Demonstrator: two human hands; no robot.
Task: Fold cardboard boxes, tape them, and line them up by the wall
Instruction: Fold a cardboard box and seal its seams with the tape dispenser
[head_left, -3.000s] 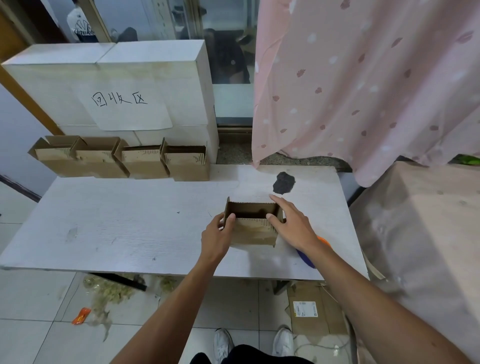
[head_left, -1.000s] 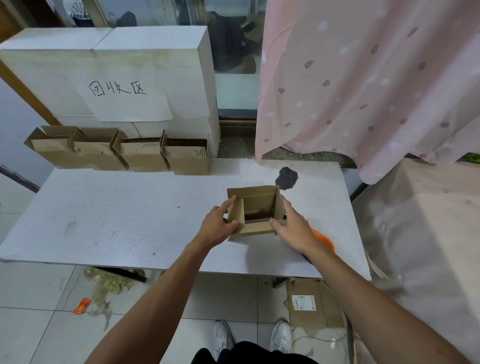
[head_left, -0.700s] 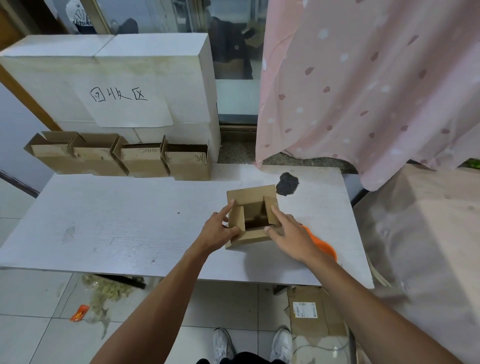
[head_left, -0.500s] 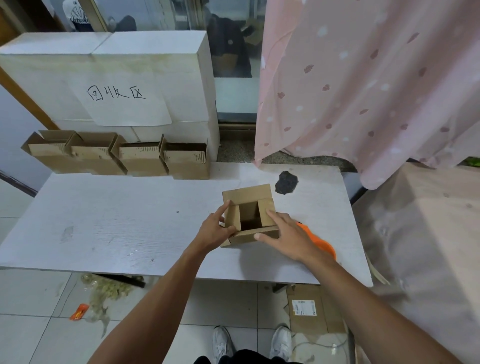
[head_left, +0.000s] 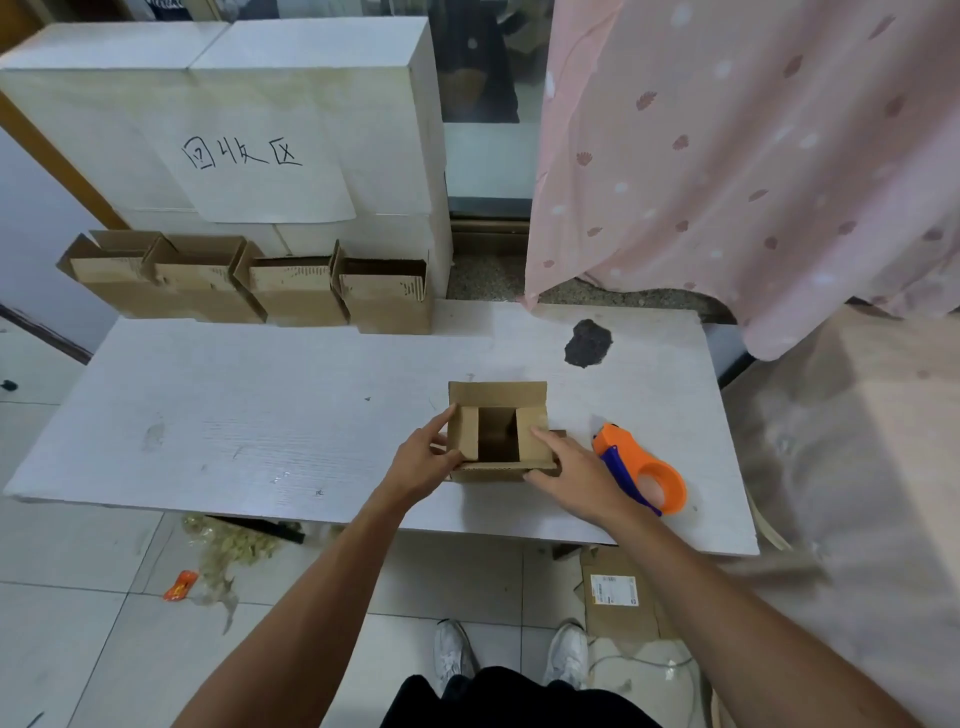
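Note:
A small brown cardboard box stands on the white table, its two short side flaps folded inward over a dark opening. My left hand grips the box's left side, thumb on the left flap. My right hand rests on the right flap with fingers extended, pressing it down. An orange and blue tape dispenser lies on the table just right of my right hand. Several folded open-topped boxes stand in a row at the table's back left, against white blocks.
Large white blocks with a handwritten paper sign back the row. A pink curtain hangs at the right above a covered surface. A dark patch marks the table. Flat cardboard and scraps lie on the tiled floor.
The box was turned from lying flat to upright and its side flaps were folded in. My right hand moved onto the right flap, uncovering the tape dispenser.

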